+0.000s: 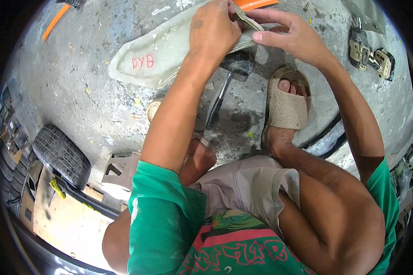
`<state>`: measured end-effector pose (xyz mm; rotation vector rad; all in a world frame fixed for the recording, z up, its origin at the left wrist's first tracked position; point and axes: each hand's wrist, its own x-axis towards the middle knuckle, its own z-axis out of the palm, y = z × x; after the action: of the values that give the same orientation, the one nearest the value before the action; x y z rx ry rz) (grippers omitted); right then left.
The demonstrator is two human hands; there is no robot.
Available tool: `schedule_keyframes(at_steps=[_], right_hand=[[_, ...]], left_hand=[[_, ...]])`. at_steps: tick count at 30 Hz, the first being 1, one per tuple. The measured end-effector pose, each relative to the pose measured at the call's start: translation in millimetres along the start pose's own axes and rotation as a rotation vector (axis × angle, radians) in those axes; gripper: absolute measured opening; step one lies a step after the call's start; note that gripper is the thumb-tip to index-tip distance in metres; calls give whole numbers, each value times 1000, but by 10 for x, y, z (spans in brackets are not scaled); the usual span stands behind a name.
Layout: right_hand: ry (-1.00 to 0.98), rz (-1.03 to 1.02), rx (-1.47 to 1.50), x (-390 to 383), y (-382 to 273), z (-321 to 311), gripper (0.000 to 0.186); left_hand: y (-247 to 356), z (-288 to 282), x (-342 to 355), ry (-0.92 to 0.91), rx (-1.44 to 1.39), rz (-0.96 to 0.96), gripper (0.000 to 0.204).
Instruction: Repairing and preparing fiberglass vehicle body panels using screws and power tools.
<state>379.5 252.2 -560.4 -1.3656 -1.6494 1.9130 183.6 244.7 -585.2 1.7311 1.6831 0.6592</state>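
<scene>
Scuffed grey concrete floor (96, 68), dotted with pale smears and yellow flecks, spreads beneath a seated person in a green T-shirt, seen from the head looking down. Far to the left of the fingers lie an orange strip (55, 22) and, lower, a worn black tyre (62, 156), with a pale plastic stool (117, 172) just right of it. Next comes a long, dull grey-green panel (165, 46) with red handwriting; it stretches leftward from the fingers, its right end between both hands. Below its near edge, left of the mallet, is a round tan object (153, 111), partly behind the forearm; whether it is a lid, a roll or a container cannot be told, and nothing is seen in it. The left hand (214, 34) is closed on the panel, fingers curled over the edge, their tips partly hidden. Just below those fingers rests a black-headed mallet (239, 64). The right hand (294, 35) is closed around the panel's right end, thumb on the near side, index finger reaching across the far side; its tip is hidden. Good handling here would probably mean a firm left grip and light right fingertips, wary of the thin rim and any twisting. Right of the right fingers lie a cordless drill (359, 48) and a detached-looking battery (384, 64), touching or nearly so.
</scene>
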Motion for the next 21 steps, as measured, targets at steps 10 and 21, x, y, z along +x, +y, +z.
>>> schedule_keyframes(at_steps=[10,21], right_hand=[[8,4,0,-40,-85,11,58],[-22,-32,71,-30,-19,-13,60]], left_hand=[[52,-215,-47,-203,-429,-221,16],[187,-429,-25,-413,-464,-320,15]])
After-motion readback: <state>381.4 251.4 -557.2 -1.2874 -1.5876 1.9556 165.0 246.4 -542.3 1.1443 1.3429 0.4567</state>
